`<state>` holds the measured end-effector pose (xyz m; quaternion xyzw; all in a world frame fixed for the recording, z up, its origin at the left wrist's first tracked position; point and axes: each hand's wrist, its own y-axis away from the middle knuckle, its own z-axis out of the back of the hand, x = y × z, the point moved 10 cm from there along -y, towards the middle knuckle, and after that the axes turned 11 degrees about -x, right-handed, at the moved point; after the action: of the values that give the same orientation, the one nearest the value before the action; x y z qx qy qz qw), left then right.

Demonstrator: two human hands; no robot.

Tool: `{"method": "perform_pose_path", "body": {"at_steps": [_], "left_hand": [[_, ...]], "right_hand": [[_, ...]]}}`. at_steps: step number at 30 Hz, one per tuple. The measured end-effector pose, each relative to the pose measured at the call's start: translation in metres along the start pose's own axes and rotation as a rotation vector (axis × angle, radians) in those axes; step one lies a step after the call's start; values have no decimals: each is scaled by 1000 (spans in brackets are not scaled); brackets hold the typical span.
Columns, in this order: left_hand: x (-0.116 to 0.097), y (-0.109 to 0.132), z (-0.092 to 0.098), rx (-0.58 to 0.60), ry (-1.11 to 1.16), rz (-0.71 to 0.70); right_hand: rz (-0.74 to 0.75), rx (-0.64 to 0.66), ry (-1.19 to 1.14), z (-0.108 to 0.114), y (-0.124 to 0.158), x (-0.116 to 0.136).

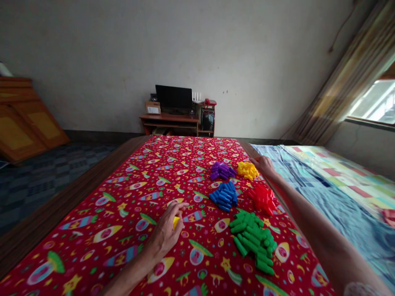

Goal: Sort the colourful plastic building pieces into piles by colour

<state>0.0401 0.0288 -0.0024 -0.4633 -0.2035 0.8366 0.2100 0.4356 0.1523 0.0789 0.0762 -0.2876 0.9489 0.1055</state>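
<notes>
My left hand (169,224) is over the middle of the red patterned cloth (173,164), its fingers curled round a yellow plastic piece (176,222). Only part of that piece shows between thumb and fingers. Farther off, my right hand (264,164) is at the right edge of the pile of yellow pieces (247,170). Its fingers are bent inward, and anything between them is hidden. Nearby lie loose piles of purple pieces (221,170), blue pieces (225,195), red pieces (263,199) and green pieces (254,240), many of them short and tube-like.
A bed with a patchwork cover (342,172) adjoins the table on the right. Beyond the far end stands a desk (169,118) with a monitor (174,98) and a red telephone (210,102). A wooden cabinet (27,119) is at the left.
</notes>
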Motion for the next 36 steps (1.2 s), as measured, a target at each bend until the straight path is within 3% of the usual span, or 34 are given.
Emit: {"method": "perform_pose_path", "body": {"at_steps": [4,7,9,12,14,17,20,23,26,28,31,34,36], "left_hand": [[-1,3,0,22,38,16],[7,6,-1,21,117,77],[14,8,-3,17,213,124],[19,13,-10,72,385,179],[20,16,-16,133,401,207],[17,19,-19,177,349,213],[13,19,-18,164,380,231],[13,18,-22,154,469,301],[18,16,-23,89,557,345],[21,13,-21,46,557,344],[22,12,-22,68,493,312],[16,11,-23,139,416,271],[11,10,-22,161,378,251]], "right_hand": [[-55,-21,-72,13,0,7],[138,43,-207,18,15,56],[366,173,-344,18,46,111],[760,343,-580,32,116,201],[988,426,-659,41,165,246],[1179,521,-658,39,214,284],[1212,542,-578,26,229,294],[1215,549,-570,21,227,287],[1025,398,-559,26,181,257],[735,206,-500,31,125,211],[316,-65,-260,35,51,119],[98,-42,-44,17,18,52],[56,23,41,3,12,31]]}}
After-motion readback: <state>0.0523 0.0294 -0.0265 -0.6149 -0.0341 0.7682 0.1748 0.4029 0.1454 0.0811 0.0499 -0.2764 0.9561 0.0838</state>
